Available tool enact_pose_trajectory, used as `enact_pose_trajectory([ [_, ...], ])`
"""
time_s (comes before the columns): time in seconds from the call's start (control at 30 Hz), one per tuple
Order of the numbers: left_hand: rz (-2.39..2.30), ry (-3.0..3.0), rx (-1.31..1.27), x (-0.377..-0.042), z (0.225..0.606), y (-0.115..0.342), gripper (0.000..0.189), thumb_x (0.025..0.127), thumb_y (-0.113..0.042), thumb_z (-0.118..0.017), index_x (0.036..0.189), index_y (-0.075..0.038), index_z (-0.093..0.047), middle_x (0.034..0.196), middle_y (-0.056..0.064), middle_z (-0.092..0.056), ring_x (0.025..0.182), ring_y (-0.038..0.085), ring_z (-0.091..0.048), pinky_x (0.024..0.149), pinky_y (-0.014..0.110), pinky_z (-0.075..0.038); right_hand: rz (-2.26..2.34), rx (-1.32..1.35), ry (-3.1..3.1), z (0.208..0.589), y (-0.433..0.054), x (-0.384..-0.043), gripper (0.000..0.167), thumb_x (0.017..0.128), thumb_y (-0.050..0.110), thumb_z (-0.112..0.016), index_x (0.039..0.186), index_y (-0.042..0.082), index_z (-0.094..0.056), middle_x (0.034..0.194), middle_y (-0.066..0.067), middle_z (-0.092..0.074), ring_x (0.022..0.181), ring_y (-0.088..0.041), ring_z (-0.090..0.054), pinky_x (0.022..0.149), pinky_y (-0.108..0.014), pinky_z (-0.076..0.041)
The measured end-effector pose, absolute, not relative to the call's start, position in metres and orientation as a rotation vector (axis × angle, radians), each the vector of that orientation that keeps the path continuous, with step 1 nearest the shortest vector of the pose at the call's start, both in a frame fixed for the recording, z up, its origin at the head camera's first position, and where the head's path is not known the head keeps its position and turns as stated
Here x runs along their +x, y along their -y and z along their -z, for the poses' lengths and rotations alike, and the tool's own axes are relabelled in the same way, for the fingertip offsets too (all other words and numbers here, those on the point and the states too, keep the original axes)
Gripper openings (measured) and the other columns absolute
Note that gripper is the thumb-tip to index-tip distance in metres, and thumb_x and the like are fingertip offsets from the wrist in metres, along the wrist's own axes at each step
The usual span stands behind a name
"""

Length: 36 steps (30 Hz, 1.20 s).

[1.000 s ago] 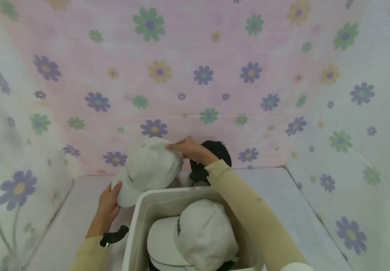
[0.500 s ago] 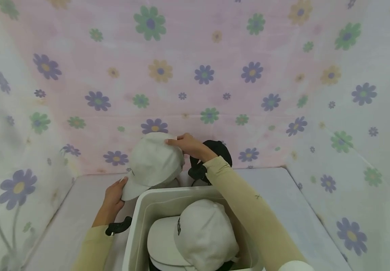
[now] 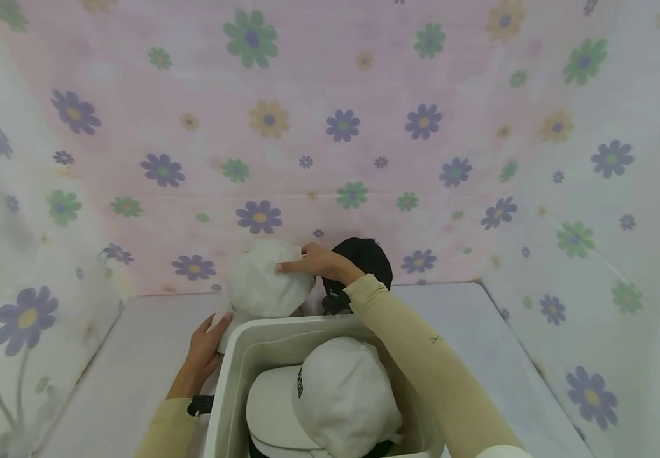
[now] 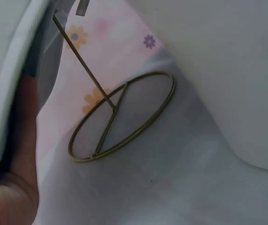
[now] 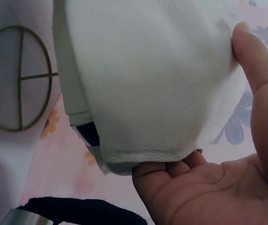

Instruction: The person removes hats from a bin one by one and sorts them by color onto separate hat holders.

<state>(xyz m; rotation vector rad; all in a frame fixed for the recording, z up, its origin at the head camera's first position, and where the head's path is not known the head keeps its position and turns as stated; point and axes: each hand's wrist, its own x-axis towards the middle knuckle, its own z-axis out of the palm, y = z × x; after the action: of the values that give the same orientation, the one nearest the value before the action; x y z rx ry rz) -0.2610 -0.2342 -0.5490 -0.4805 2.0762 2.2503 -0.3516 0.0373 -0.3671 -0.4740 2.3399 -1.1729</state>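
Note:
Behind the bin, a white baseball cap point(image 3: 266, 280) sits between my two hands, its brim to the left. My left hand point(image 3: 206, 346) holds the brim point(image 4: 19, 84), with parts of the hand on both faces of it. At the back of the cap my right hand point(image 3: 321, 262) grips the lower edge: thumb outside on the crown, fingers point(image 5: 159, 180) tucked under the rim. Beneath the cap stands a gold wire stand point(image 4: 115, 110) with a round ring base and a thin post. The post's top is hidden.
A pale plastic bin point(image 3: 223, 394) stands in front, holding a white cap point(image 3: 347, 394) stacked on other caps. Right of the held cap is a black cap point(image 3: 366, 257), partly behind my right forearm. A flower-printed curtain point(image 3: 330, 184) backs the white table point(image 3: 456, 312).
The white cap rose slightly and shifted right, then came down lower behind the bin. My left hand moved right with the brim; my right hand has lowered with the crown.

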Motion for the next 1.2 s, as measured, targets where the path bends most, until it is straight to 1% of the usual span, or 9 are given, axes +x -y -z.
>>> enact_pose_trajectory([
  [0.07,-2.195,-2.092,-0.418,-0.257,0.549,0.235,0.083,0.103,-0.035,-0.061,0.163,-0.003,-0.012,0.160,0.025,-0.027,0.130,0.025,-0.046,0.086,0.020,-0.052,1.138,-0.472,-2.363,0.367,-0.037,-0.349,0.091,0.092,0.047,-0.073,0.153,-0.005,-0.030,0.138,-0.023,-0.053,0.119,-0.029,-0.060,0.103,-0.041,-0.051],
  [0.17,-2.148,-2.100,-0.330,-0.253,0.550,0.237,0.081,0.104,-0.025,-0.061,0.163,-0.003,-0.010,0.159,0.024,-0.027,0.127,0.022,-0.047,0.082,0.018,-0.053,1.105,-0.475,-2.390,0.367,-0.037,-0.345,0.091,0.092,0.047,-0.072,0.154,-0.004,-0.029,0.142,-0.023,-0.049,0.124,-0.031,-0.057,0.105,-0.043,-0.049],
  [0.3,-2.156,-2.106,-0.283,-0.252,0.551,0.237,0.082,0.104,-0.019,-0.061,0.163,-0.003,-0.007,0.160,0.028,-0.024,0.136,0.031,-0.040,0.083,0.018,-0.052,1.068,-0.475,-2.424,0.369,-0.039,-0.339,0.093,0.091,0.048,-0.073,0.154,-0.002,-0.027,0.145,-0.021,-0.044,0.126,-0.031,-0.053,0.105,-0.043,-0.048],
  [0.47,-2.099,-2.149,-0.368,-0.249,0.548,0.234,0.094,0.102,-0.030,-0.064,0.163,-0.003,0.001,0.162,0.034,-0.017,0.145,0.042,-0.033,0.081,0.018,-0.051,1.013,-0.601,-2.487,0.373,-0.040,-0.331,0.096,0.087,0.036,-0.081,0.153,-0.002,-0.023,0.143,-0.019,-0.042,0.126,-0.030,-0.050,0.104,-0.042,-0.048],
  [0.53,-2.091,-2.132,-0.398,-0.245,0.544,0.231,0.098,0.102,-0.034,-0.063,0.162,-0.002,0.007,0.163,0.036,-0.010,0.147,0.046,-0.030,0.086,0.021,-0.051,0.999,-0.725,-2.506,0.373,-0.039,-0.327,0.091,0.086,0.025,-0.083,0.152,0.000,-0.026,0.144,-0.019,-0.043,0.128,-0.031,-0.050,0.105,-0.042,-0.047],
  [0.6,-2.063,-2.126,-0.414,-0.241,0.538,0.229,0.101,0.102,-0.038,-0.061,0.160,0.001,0.012,0.163,0.038,-0.004,0.149,0.049,-0.026,0.094,0.027,-0.051,0.912,-0.774,-2.539,0.369,-0.039,-0.321,0.097,0.087,0.022,-0.082,0.157,-0.001,-0.019,0.155,-0.020,-0.035,0.141,-0.033,-0.041,0.114,-0.043,-0.040],
  [0.8,-1.937,-2.137,-0.374,-0.228,0.519,0.227,0.095,0.108,-0.039,-0.049,0.154,0.011,0.017,0.160,0.042,0.004,0.147,0.055,-0.021,0.116,0.050,-0.037,0.534,-0.797,-2.594,0.340,-0.044,-0.283,0.110,0.093,0.037,-0.074,0.162,0.002,0.004,0.170,-0.019,-0.003,0.157,-0.034,-0.008,0.126,-0.049,-0.018],
  [1.0,-1.811,-2.203,-0.315,-0.216,0.504,0.233,0.090,0.109,-0.031,-0.046,0.152,0.014,0.019,0.158,0.045,0.001,0.146,0.056,-0.021,0.121,0.057,-0.025,0.559,-1.015,-2.535,0.302,-0.073,-0.225,0.104,0.097,0.046,-0.068,0.164,0.010,0.003,0.172,-0.009,0.003,0.159,-0.026,0.001,0.125,-0.056,-0.012],
  [1.2,-1.645,-2.424,-0.326,-0.205,0.481,0.237,0.090,0.107,-0.030,-0.050,0.155,0.012,0.014,0.157,0.046,-0.006,0.146,0.059,-0.015,0.119,0.066,-0.021,0.573,-1.191,-2.507,0.279,-0.110,-0.171,0.100,0.099,0.045,-0.065,0.164,0.011,0.004,0.172,-0.003,0.006,0.158,-0.020,0.008,0.128,-0.045,-0.004],
])
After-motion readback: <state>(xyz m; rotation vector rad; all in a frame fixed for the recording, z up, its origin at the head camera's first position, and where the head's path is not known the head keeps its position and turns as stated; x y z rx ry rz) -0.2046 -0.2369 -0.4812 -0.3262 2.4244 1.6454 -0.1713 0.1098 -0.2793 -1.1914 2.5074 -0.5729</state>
